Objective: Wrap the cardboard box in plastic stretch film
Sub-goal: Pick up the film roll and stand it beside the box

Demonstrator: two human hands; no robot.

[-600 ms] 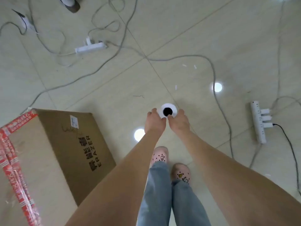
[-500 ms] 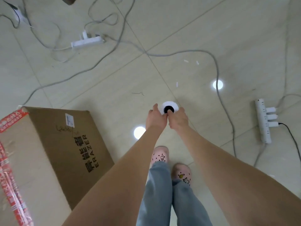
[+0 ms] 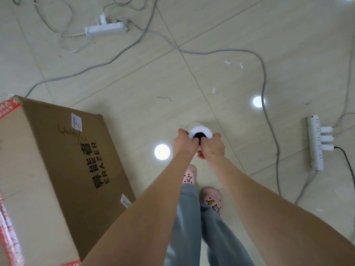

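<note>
Closest to me are my legs in pale blue jeans [image 3: 187, 223], with my two pink clogs [image 3: 211, 201] on the floor tiles [image 3: 240, 25] below them. My bare forearms reach out and down past them. My left hand [image 3: 184, 144] curls round the left side of the stretch film roll [image 3: 201, 129], and my right hand [image 3: 213, 148] curls round its right side, so both hands grip the roll between them. The roll stands on end towards me, so I see its white end face with the dark core hole in the middle. It is held in front of my feet; whether its far end touches the floor I cannot tell. To my left the cardboard box [image 3: 57, 169] stands on the floor, well apart from the roll. Its brown side carries black printed lettering, a handwritten scrawl and two small labels, and red tape [image 3: 8, 240] runs along its top. No film shows on it. Farther out on the right lies a white power strip [image 3: 315, 144] with three white plugs in it. At the far end another power strip [image 3: 106, 29] lies among loose grey cables [image 3: 265, 77] that loop across the tiles.
</note>
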